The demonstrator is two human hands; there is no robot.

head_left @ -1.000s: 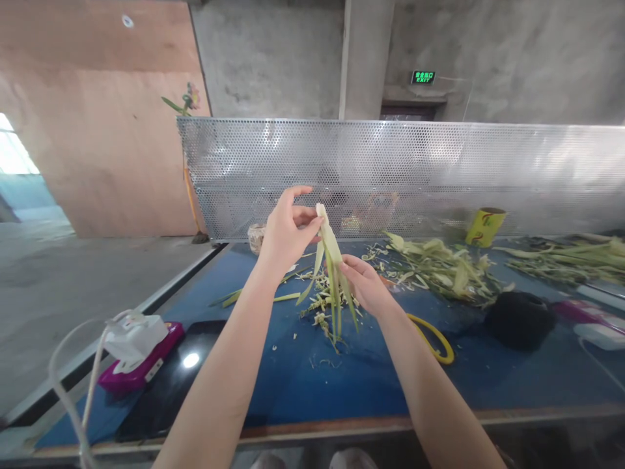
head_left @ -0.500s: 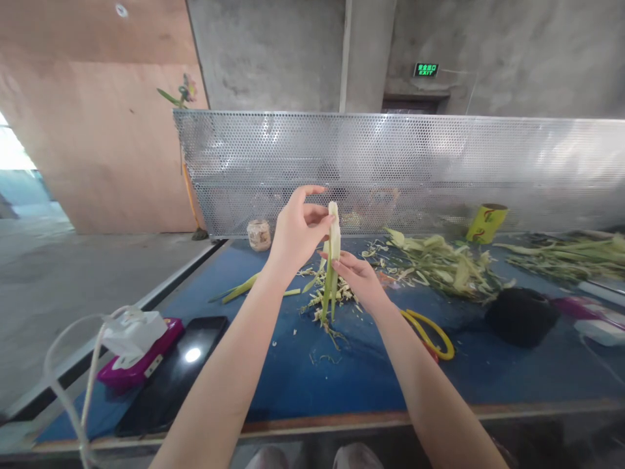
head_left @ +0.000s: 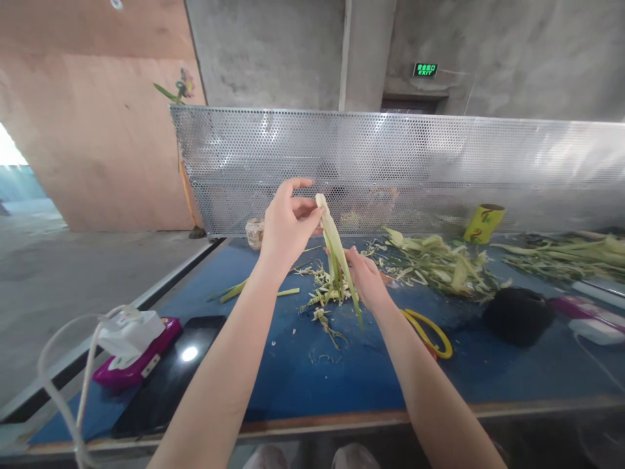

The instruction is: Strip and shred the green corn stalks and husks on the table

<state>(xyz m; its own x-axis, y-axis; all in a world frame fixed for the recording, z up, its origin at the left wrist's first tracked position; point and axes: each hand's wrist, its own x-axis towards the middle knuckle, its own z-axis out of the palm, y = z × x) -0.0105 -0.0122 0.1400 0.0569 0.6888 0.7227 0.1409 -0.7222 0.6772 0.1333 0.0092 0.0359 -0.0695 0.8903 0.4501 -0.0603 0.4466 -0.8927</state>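
My left hand (head_left: pixel 288 225) pinches the pale top end of a bundle of green leaf strips (head_left: pixel 334 251), held upright above the blue table (head_left: pixel 342 378). My right hand (head_left: pixel 366 277) grips the same strips lower down, fingers closed around them. The strip ends hang loose toward a small heap of leaf scraps (head_left: pixel 325 296) lying on the table just beneath both hands.
Yellow-handled scissors (head_left: pixel 430 332) lie right of my right hand. A black round object (head_left: pixel 517 316), a leaf pile (head_left: pixel 439 264) and a yellow cup (head_left: pixel 483 223) sit further right. A phone (head_left: pixel 170 381) and a magenta box (head_left: pixel 131 352) lie left. A perforated metal screen (head_left: pixel 390 169) backs the table.
My left hand rose slightly and the strip bundle tilted, its top leaning left and loose ends swinging right. My right hand stayed on the lower part.
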